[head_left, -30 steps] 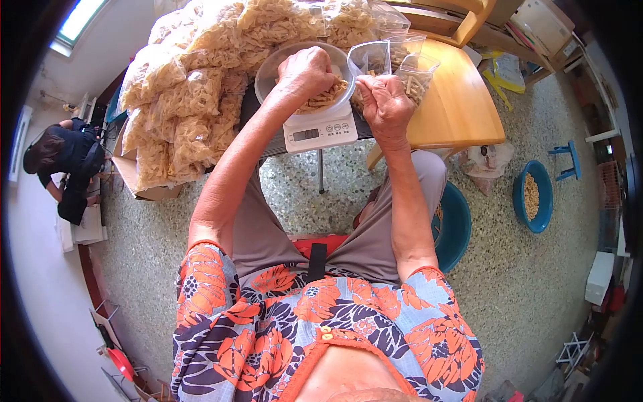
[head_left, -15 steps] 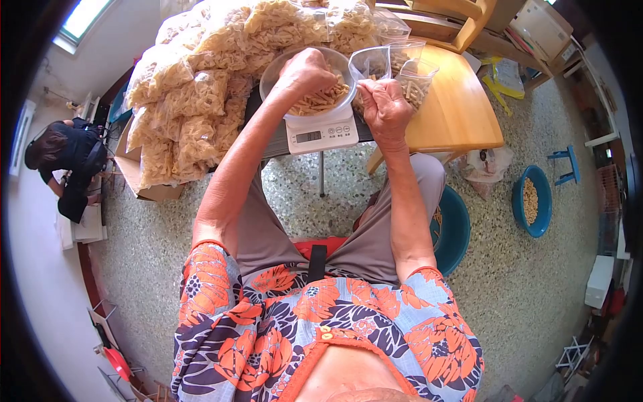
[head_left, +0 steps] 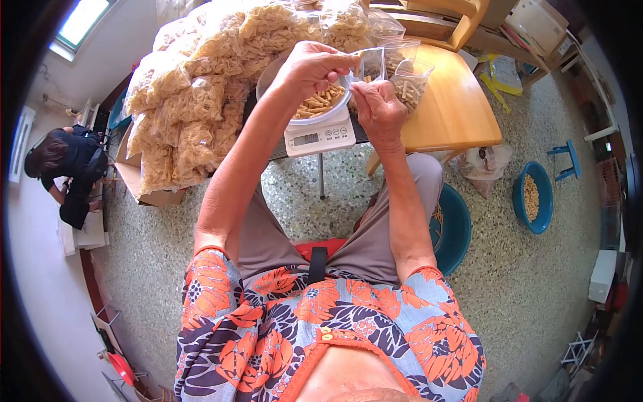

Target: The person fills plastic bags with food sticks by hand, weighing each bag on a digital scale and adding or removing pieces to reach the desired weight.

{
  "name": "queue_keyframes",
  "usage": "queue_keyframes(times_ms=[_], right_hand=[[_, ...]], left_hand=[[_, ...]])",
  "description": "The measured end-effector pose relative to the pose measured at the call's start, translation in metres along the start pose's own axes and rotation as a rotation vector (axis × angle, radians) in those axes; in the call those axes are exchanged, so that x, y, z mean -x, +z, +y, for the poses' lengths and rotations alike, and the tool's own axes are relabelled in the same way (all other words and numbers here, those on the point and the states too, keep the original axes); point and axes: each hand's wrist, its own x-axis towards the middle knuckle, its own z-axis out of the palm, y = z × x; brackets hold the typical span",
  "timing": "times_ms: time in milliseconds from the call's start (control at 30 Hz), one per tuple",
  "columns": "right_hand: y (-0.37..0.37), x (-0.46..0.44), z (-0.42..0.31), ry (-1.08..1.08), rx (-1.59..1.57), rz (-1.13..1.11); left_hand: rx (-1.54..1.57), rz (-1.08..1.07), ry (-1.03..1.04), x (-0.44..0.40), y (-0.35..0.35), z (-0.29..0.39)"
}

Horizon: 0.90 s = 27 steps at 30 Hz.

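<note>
Sticks (head_left: 320, 105) are left in the bowl (head_left: 269, 77) on the scale (head_left: 320, 139), with a filled bag (head_left: 410, 92) stood nearby, so the work seems partway. An open bag (head_left: 373, 63) is pinched by the right hand (head_left: 382, 110); sticks are apparently gripped at its mouth by the left hand (head_left: 315, 67).

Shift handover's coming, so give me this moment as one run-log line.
left hand: at mouth of clear bag | right hand: pinching bag edge | bowl: holds short sticks, on white scale | readout: illegible

Bowl (head_left: 264, 79) on scale (head_left: 336, 139), bag pile (head_left: 204, 100) to L, chair (head_left: 462, 110) R
</note>
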Motion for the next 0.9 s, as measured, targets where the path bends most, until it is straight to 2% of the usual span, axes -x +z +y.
queue_keyframes(times_ms=[67,100,167,200,367,433,467,600,900], right_hand=[[0.0,0.001,0.0,0.027,-0.006,-0.008],[0.0,0.001,0.001,0.027,-0.005,-0.009],[0.001,0.001,0.002,0.014,-0.017,0.0],[0.001,0.001,0.002,0.019,-0.018,-0.003],[-0.001,-0.001,0.003,0.002,-0.011,0.016],[-0.001,0.0,0.003,-0.004,-0.01,0.015],[-0.001,0.0,0.003,-0.004,-0.013,0.01],[-0.002,-0.001,0.002,0.007,-0.022,0.014],[-0.002,-0.001,0.001,-0.002,0.007,0.003]], left_hand=[[-0.169,0.003,0.19,-0.001,0.005,-0.003],[-0.167,0.003,0.19,-0.001,0.008,-0.003],[-0.406,0.172,0.305,-0.001,0.014,-0.003],[-0.422,0.17,0.333,-0.001,0.012,-0.004],[-0.638,0.11,0.344,0.01,-0.017,0.001],[-0.915,-0.012,0.397,0.008,-0.033,-0.003],[-0.961,-0.01,0.329,0.012,-0.036,-0.002],[-1.184,-0.067,0.363,0.025,-0.042,-0.007],[-1.367,-0.108,0.504,0.029,-0.046,-0.026]])
